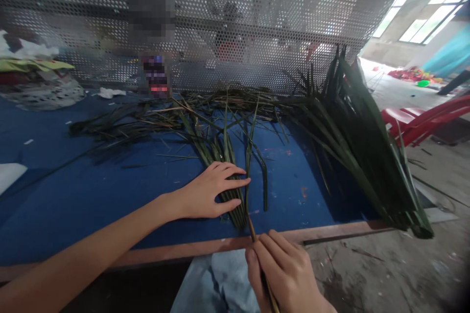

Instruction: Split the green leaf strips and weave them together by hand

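Note:
My left hand point(216, 190) lies with fingers spread on a bundle of long green leaf strips point(235, 212), pressing it to the blue tabletop point(165, 220). Its fingertips reach a single narrow strip point(248, 156) just right of the bundle. Below, over the table's front edge, my right hand point(282, 269) is closed around a thin yellowish-brown leaf stalk point(251, 229). The stalk points up toward that single strip and seems to run into it; the join is unclear. Another bent strip point(265, 186) rests to the right, apart from both hands.
Loose leaf strips point(135, 124) lie heaped along the back. A large bundle of broad green leaves point(363, 132) overhangs the right edge. Behind stands a perforated metal screen point(264, 24). A basket point(47, 90) sits back left, and red chairs point(422, 120) stand to the right.

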A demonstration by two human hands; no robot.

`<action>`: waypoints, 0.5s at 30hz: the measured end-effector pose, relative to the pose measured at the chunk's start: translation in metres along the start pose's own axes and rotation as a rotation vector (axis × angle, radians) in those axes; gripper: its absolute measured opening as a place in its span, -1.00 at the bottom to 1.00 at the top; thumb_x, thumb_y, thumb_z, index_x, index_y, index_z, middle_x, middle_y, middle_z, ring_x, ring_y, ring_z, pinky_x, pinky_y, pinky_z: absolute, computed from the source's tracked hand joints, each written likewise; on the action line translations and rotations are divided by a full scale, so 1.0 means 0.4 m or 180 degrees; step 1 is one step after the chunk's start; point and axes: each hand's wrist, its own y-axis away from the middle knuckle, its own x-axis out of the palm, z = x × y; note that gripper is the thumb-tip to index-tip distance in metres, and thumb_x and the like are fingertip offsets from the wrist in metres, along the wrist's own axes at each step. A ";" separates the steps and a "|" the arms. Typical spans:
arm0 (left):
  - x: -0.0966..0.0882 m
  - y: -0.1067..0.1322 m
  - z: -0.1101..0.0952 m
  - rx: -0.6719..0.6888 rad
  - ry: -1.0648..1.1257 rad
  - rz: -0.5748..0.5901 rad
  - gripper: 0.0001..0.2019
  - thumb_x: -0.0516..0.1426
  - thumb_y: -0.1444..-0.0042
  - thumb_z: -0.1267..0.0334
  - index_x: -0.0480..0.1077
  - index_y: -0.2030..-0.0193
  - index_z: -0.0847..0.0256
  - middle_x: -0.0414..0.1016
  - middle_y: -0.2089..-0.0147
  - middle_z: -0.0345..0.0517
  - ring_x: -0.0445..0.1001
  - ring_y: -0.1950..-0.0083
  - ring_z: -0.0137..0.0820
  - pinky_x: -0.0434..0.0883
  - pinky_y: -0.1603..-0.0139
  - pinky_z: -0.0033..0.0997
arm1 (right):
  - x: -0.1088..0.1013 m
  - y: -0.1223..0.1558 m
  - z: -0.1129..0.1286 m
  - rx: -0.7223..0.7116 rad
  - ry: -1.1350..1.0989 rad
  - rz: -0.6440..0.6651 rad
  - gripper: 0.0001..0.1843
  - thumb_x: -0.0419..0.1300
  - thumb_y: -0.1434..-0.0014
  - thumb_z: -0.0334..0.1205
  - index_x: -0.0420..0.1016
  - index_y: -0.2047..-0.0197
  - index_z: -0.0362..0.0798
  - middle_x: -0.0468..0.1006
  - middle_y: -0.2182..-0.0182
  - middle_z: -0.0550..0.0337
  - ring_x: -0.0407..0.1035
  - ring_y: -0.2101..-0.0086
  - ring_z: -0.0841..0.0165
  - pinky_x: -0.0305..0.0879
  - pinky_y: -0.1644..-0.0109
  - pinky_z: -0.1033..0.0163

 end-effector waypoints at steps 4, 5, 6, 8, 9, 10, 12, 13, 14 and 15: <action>0.005 0.001 0.002 0.0022 0.0029 0.0001 -0.51 0.08 -0.20 0.13 0.22 -0.28 -0.04 0.27 -0.23 0.02 0.20 -0.23 -0.12 0.13 -0.23 0.07 | -0.002 0.021 0.010 0.0049 -0.0106 -0.0104 -0.77 0.07 -0.14 -0.48 0.28 0.52 -0.08 0.32 0.60 0.19 0.19 0.52 0.40 0.01 0.47 0.28; 0.006 0.001 0.002 0.0040 0.0025 -0.0016 -0.51 0.08 -0.19 0.15 0.21 -0.28 -0.04 0.27 -0.23 0.03 0.19 -0.23 -0.12 0.13 -0.23 0.07 | -0.002 0.027 0.010 0.0066 -0.0141 -0.0128 -0.78 0.07 -0.13 -0.48 0.28 0.52 -0.07 0.32 0.60 0.20 0.19 0.53 0.41 0.01 0.47 0.28; 0.007 0.001 0.001 0.0063 0.0017 -0.0036 -0.50 0.08 -0.19 0.16 0.20 -0.28 -0.04 0.27 -0.22 0.03 0.20 -0.23 -0.12 0.13 -0.23 0.07 | -0.003 0.034 0.009 0.0085 -0.0181 -0.0159 -0.78 0.07 -0.13 -0.49 0.28 0.51 -0.07 0.32 0.61 0.21 0.18 0.54 0.41 0.01 0.48 0.28; 0.008 -0.002 0.000 0.0099 -0.0028 -0.0056 -0.49 0.09 -0.17 0.18 0.21 -0.28 -0.03 0.27 -0.21 0.04 0.21 -0.22 -0.11 0.14 -0.22 0.07 | -0.004 0.047 0.002 0.0055 -0.0264 -0.0241 -0.81 0.06 -0.14 -0.47 0.32 0.47 -0.06 0.33 0.61 0.21 0.18 0.55 0.42 0.02 0.48 0.27; 0.008 -0.005 0.000 0.0120 -0.0068 -0.0049 -0.48 0.09 -0.16 0.19 0.21 -0.28 -0.02 0.27 -0.21 0.05 0.21 -0.21 -0.10 0.14 -0.21 0.07 | -0.005 0.053 -0.005 0.0009 -0.0285 -0.0291 -0.83 0.07 -0.15 -0.46 0.34 0.44 -0.06 0.35 0.60 0.21 0.19 0.55 0.41 0.03 0.47 0.27; 0.007 -0.009 -0.001 0.0143 -0.0116 -0.0032 -0.47 0.10 -0.14 0.20 0.21 -0.28 0.00 0.28 -0.20 0.06 0.21 -0.21 -0.09 0.14 -0.21 0.07 | -0.005 0.057 -0.013 -0.0034 -0.0285 -0.0351 -0.86 0.08 -0.15 -0.45 0.35 0.41 -0.06 0.36 0.60 0.21 0.19 0.55 0.41 0.05 0.47 0.26; 0.005 -0.019 -0.005 0.0192 -0.0207 -0.0005 -0.46 0.11 -0.10 0.23 0.24 -0.27 0.03 0.28 -0.19 0.07 0.22 -0.20 -0.07 0.15 -0.20 0.07 | -0.004 0.059 -0.032 -0.0098 -0.0259 -0.0485 -0.88 0.13 -0.13 -0.45 0.35 0.38 -0.05 0.38 0.59 0.21 0.20 0.54 0.40 0.07 0.45 0.25; 0.005 -0.025 -0.009 0.0209 -0.0235 0.0003 -0.46 0.11 -0.08 0.24 0.25 -0.26 0.05 0.29 -0.18 0.08 0.23 -0.19 -0.06 0.16 -0.19 0.07 | -0.004 0.058 -0.042 -0.0093 -0.0239 -0.0537 -0.86 0.14 -0.12 -0.47 0.34 0.39 -0.05 0.37 0.59 0.22 0.20 0.53 0.40 0.08 0.44 0.25; 0.005 -0.031 -0.013 0.0220 -0.0246 0.0011 -0.46 0.11 -0.07 0.25 0.26 -0.25 0.06 0.30 -0.17 0.08 0.24 -0.18 -0.06 0.16 -0.19 0.07 | -0.003 0.055 -0.051 -0.0068 -0.0223 -0.0595 -0.84 0.14 -0.11 -0.49 0.32 0.41 -0.04 0.36 0.60 0.22 0.19 0.53 0.39 0.07 0.45 0.25; 0.005 -0.037 -0.017 0.0219 -0.0237 0.0013 -0.46 0.11 -0.07 0.26 0.27 -0.24 0.07 0.31 -0.17 0.08 0.25 -0.18 -0.06 0.17 -0.19 0.06 | -0.002 0.051 -0.058 -0.0042 -0.0215 -0.0657 -0.81 0.14 -0.11 -0.50 0.30 0.43 -0.03 0.35 0.61 0.23 0.18 0.53 0.40 0.07 0.45 0.25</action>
